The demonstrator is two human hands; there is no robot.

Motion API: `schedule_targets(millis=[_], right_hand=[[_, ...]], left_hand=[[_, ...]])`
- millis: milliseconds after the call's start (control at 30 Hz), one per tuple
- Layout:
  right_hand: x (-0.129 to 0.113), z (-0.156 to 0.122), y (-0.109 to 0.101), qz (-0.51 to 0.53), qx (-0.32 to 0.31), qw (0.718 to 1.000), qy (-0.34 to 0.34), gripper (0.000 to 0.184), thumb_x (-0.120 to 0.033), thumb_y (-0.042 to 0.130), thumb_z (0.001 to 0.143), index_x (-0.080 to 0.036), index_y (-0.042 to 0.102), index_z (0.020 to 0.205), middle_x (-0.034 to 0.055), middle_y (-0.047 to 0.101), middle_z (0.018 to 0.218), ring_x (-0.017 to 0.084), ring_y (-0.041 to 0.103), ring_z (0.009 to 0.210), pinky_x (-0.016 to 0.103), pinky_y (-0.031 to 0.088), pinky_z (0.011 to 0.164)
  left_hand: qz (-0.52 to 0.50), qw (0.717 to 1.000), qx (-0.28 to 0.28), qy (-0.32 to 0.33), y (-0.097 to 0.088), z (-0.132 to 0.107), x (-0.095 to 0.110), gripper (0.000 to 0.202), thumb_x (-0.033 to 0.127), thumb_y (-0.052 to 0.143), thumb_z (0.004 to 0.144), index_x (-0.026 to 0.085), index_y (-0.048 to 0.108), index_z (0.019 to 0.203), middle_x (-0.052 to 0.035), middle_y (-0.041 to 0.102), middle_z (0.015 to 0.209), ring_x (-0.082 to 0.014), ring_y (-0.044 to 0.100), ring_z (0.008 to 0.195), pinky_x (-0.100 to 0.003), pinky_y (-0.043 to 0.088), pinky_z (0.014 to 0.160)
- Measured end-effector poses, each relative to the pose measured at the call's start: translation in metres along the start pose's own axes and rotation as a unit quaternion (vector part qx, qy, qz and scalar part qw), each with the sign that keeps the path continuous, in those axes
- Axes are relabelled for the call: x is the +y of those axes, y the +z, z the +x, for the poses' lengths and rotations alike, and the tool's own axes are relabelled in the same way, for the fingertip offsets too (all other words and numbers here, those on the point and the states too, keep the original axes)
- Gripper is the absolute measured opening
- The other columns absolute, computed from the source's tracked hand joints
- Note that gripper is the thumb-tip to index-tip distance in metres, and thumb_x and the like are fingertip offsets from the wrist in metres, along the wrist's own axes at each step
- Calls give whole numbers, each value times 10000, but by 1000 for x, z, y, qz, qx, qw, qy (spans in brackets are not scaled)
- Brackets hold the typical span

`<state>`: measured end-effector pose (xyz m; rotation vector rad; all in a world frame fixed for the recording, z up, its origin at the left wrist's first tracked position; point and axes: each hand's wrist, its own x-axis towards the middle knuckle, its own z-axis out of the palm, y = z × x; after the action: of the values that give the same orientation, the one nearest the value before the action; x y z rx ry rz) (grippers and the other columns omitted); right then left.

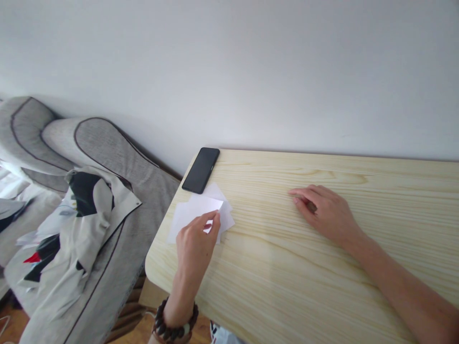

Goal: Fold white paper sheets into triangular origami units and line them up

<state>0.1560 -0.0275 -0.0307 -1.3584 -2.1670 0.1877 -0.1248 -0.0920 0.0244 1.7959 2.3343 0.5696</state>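
My left hand pinches the right corner of a white sheet of paper between thumb and fingertips. That corner is lifted a little. Other white sheets lie fanned beneath it near the table's left end, partly covered. Just behind the papers a black smartphone lies flat. To the right, my right hand rests on the bare wood with its fingers loosely bent and a gap between thumb and index finger. It holds nothing that I can see.
The light wooden table stands against a white wall. Left of it is a grey sofa with a crumpled patterned cloth on it. A dark beaded bracelet circles my left wrist.
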Motion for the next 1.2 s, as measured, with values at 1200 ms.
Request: schedule_targets(millis=[1200], right_hand=[[-3,8,-16,210,16,961,178,354,-427,456,928,-177,663,786,13,641,629,131,530,537,254,378,529]], left_hand=[[-289,907,-102,289,70,21,92,221,234,493,929,181,694,1004,-84,721,1086,-173,672,995,-297,516,915]])
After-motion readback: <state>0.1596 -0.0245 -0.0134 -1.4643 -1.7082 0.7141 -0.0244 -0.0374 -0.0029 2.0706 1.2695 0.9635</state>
